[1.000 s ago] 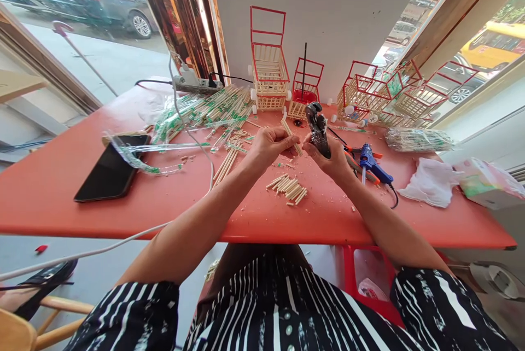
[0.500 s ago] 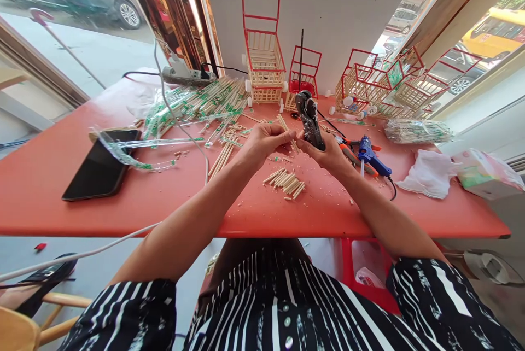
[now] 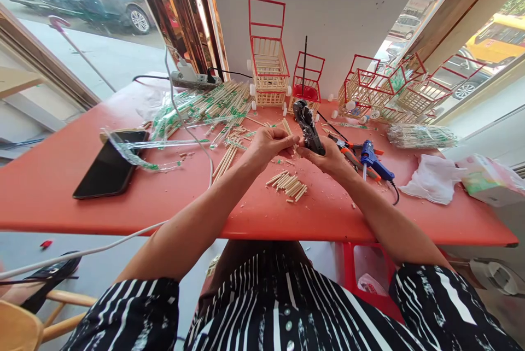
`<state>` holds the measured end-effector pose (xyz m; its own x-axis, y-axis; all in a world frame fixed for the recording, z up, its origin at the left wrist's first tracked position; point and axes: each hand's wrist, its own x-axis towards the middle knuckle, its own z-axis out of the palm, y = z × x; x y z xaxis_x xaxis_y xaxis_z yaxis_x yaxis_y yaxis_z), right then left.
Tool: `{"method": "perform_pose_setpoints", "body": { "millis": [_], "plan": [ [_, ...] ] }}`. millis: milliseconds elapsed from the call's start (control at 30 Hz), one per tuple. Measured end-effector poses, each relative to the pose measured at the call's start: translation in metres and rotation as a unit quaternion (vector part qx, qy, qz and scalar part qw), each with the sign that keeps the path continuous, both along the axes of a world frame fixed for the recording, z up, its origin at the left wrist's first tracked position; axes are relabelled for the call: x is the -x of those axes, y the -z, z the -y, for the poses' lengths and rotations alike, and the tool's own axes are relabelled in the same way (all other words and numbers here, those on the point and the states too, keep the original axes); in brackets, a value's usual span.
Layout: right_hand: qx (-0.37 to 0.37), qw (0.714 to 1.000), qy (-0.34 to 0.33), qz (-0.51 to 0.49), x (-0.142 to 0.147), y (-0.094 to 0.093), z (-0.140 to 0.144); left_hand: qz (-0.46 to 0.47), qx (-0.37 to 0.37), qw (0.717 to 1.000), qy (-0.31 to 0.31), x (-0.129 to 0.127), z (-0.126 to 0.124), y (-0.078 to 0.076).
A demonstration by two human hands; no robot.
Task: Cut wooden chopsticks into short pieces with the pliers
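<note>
My left hand [image 3: 270, 144] pinches a couple of thin wooden sticks [image 3: 286, 127] that slant up and away above the table. My right hand [image 3: 326, 158] is wrapped round a black hand tool [image 3: 307, 124], which stands upright with pale specks on it; its exact kind is unclear. The fingertips of both hands meet at the sticks' near ends, so the contact there is hidden. Just below the hands lies a pile of short cut stick pieces [image 3: 289, 184]. Longer bare sticks [image 3: 225, 161] rest to the left of it.
Wrapped chopsticks [image 3: 221, 102] and a phone [image 3: 110, 168] lie left on the red table [image 3: 172, 209]. Red-and-cream miniature carts [image 3: 269, 64] stand along the back. Orange-handled pliers [image 3: 353, 155], a blue glue gun [image 3: 375, 162] and a white cloth [image 3: 432, 179] lie right. A white cable [image 3: 186, 127] crosses the left side.
The view has shifted slightly, so the scene sits a little lower and farther right. Both hands stay together, still holding the sticks and the black tool.
</note>
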<state>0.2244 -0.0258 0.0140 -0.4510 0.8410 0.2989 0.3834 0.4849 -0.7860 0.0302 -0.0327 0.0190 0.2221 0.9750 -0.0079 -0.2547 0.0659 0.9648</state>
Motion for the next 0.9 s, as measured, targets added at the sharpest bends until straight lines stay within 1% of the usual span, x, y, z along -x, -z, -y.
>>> {"method": "perform_pose_setpoints", "body": {
  "millis": [133, 300, 433, 667, 767, 900],
  "plan": [
    [-0.008, 1.000, -0.002, 0.007, -0.001, -0.001, 0.000, 0.002, 0.002, 1.000, -0.005, 0.000, -0.001, 0.001],
    [0.005, 1.000, -0.005, 0.020, -0.002, -0.002, 0.000, -0.009, -0.018, 1.000, -0.002, 0.000, -0.002, 0.004],
    [0.010, 1.000, -0.010, 0.001, -0.001, -0.002, 0.001, -0.011, -0.010, 1.000, -0.005, 0.000, -0.001, 0.005],
    [0.031, 0.999, -0.023, -0.014, -0.002, -0.005, 0.003, 0.018, 0.021, 0.999, 0.016, 0.003, -0.002, 0.008],
    [0.037, 0.999, -0.025, -0.001, -0.003, -0.008, 0.005, 0.023, 0.017, 0.999, 0.032, 0.004, -0.003, 0.012],
    [0.034, 0.999, -0.030, 0.007, -0.004, -0.009, 0.004, 0.020, 0.007, 0.999, 0.034, 0.004, -0.005, 0.016]
  ]
}}
